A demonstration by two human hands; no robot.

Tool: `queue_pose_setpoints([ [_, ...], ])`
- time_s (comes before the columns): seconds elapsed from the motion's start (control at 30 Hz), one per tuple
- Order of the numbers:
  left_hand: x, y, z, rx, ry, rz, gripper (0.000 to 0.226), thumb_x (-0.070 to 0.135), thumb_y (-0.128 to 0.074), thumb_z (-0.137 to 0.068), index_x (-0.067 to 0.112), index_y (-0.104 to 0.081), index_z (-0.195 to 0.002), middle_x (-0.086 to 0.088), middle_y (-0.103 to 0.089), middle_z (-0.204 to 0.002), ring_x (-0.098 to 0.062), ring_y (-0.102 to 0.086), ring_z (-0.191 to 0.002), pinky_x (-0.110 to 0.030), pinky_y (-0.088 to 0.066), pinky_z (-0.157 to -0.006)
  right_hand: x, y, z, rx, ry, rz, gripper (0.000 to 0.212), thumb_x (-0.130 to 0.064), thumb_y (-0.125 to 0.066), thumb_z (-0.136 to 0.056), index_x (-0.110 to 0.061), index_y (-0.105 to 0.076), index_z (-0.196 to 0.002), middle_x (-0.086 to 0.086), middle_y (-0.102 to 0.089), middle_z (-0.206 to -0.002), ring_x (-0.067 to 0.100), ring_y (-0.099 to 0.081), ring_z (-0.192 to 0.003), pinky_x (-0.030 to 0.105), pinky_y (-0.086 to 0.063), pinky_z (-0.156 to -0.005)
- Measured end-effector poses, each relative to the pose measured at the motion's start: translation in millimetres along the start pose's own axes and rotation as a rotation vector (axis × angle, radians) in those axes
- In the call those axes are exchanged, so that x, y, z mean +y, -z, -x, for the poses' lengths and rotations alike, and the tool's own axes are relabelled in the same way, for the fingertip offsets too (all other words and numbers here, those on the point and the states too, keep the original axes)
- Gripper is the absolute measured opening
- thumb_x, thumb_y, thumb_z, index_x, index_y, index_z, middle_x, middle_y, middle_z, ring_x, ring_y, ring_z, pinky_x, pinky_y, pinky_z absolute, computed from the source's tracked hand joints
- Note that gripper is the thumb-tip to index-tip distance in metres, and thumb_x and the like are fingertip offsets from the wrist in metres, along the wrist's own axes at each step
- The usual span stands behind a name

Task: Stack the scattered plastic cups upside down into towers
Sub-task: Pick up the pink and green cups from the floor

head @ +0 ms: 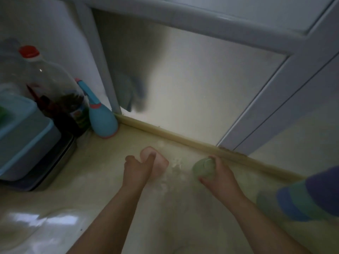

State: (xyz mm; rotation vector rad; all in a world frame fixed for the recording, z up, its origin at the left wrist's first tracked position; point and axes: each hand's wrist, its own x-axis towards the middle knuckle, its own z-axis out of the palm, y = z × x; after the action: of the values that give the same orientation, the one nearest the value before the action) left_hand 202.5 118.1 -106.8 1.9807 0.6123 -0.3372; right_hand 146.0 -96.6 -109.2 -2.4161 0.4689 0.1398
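Nearest, a striped cup tower [302, 200] stands right. Further on, the left hand [136, 169] grips a pink cup [159, 165] and the right hand [219, 177] a green cup [202, 166], over the counter [102, 180]; a blue spray bottle [101, 118] stands beyond.

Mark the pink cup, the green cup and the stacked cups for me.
pink cup [159, 166], head view, on its side wall beside the left hand.
green cup [202, 167], head view, on its wall.
stacked cups [300, 202], head view, on the striped side at right edge.

cup stack [300, 198] blurred, edge-cropped
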Motion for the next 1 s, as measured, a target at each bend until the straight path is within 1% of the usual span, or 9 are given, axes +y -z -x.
queue_pose_setpoints([
  [0.1,7,-13,-11,-0.052,0.129,0.036,0.093,0.055,-0.064,-0.071,-0.006,-0.026,-0.13,-0.025,-0.045,-0.134,-0.038,-0.049,-0.118,-0.04,-0.044,-0.094,-10,2,6,0.0,0.047,-0.04,0.071,-0.024,-0.08,-0.065,-0.022,-0.043,-0.125,0.004,-0.053,-0.125,0.019,-0.05,-0.112,0.019,-0.033,-0.084],
  [0.23,10,-22,-14,-0.048,0.103,0.036,0.088,0.043,-0.075,-0.066,-0.006,-0.031,-0.125,-0.024,-0.05,-0.127,-0.037,-0.052,-0.113,-0.04,-0.047,-0.088,-22,8,15,0.002,0.076,-0.078,0.071,-0.027,-0.079,-0.066,-0.026,-0.042,-0.127,-0.001,-0.051,-0.127,0.013,-0.048,-0.114,0.018,-0.032,-0.088],
  [0.37,9,-22,2,-0.05,-0.009,0.045,0.082,0.039,-0.079,-0.055,-0.004,-0.045,-0.116,-0.023,-0.059,-0.113,-0.036,-0.06,-0.097,-0.043,-0.054,-0.08,-29,21,31,0.033,0.078,-0.129,0.07,-0.029,-0.08,-0.065,-0.028,-0.043,-0.124,-0.003,-0.053,-0.123,0.009,-0.048,-0.109,0.018,-0.034,-0.087],
  [0.43,10,-17,19,-0.043,-0.084,0.072,0.074,0.034,-0.079,-0.056,0.0,-0.05,-0.115,-0.019,-0.062,-0.109,-0.032,-0.06,-0.09,-0.038,-0.052,-0.075,-34,31,43,0.047,0.079,-0.167,0.069,-0.029,-0.08,-0.065,-0.029,-0.043,-0.123,-0.005,-0.053,-0.119,0.01,-0.049,-0.109,0.019,-0.035,-0.088],
  [0.53,12,-6,49,-0.046,-0.195,0.13,0.067,0.021,-0.079,-0.062,0.007,-0.047,-0.118,-0.01,-0.057,-0.107,-0.026,-0.056,-0.087,-0.032,-0.044,-0.071,-41,48,65,0.072,0.065,-0.221,0.07,-0.029,-0.08,-0.064,-0.03,-0.04,-0.121,-0.007,-0.052,-0.111,0.01,-0.049,-0.101,0.019,-0.036,-0.082],
  [0.6,15,2,74,-0.064,-0.277,0.181,0.067,0.015,-0.079,-0.063,0.012,-0.044,-0.12,-0.006,-0.053,-0.106,-0.022,-0.054,-0.088,-0.03,-0.042,-0.071,-44,60,81,0.095,0.054,-0.247,0.071,-0.029,-0.08,-0.064,-0.028,-0.038,-0.121,-0.006,-0.051,-0.108,0.011,-0.05,-0.097,0.019,-0.036,-0.078],
  [0.7,19,13,110,-0.105,-0.404,0.225,0.064,0.012,-0.079,-0.063,0.023,-0.044,-0.115,-0.002,-0.052,-0.104,-0.019,-0.054,-0.089,-0.027,-0.043,-0.063,-45,79,108,0.137,0.075,-0.268,0.067,-0.032,-0.08,-0.062,-0.032,-0.038,-0.114,-0.006,-0.053,-0.106,0.012,-0.052,-0.094,0.019,-0.037,-0.075],
  [0.87,25,12,171,-0.132,-0.539,0.228,0.069,0.022,-0.083,-0.056,0.028,-0.046,-0.114,-0.005,-0.059,-0.111,-0.02,-0.058,-0.095,-0.027,-0.046,-0.067,-40,114,162,0.177,0.147,-0.332,0.061,-0.031,-0.079,-0.06,-0.037,-0.044,-0.109,-0.01,-0.061,-0.104,0.008,-0.058,-0.09,0.025,-0.049,-0.079],
  [1.0,39,-2,229,-0.189,-0.638,0.254,0.079,0.037,-0.08,-0.044,0.031,-0.048,-0.115,-0.002,-0.06,-0.114,-0.018,-0.058,-0.104,-0.039,-0.052,-0.085,-26,156,210,0.26,0.222,-0.369,0.059,-0.029,-0.077,-0.06,-0.042,-0.045,-0.107,-0.012,-0.059,-0.107,0.001,-0.055,-0.094,0.023,-0.05,-0.082],
])
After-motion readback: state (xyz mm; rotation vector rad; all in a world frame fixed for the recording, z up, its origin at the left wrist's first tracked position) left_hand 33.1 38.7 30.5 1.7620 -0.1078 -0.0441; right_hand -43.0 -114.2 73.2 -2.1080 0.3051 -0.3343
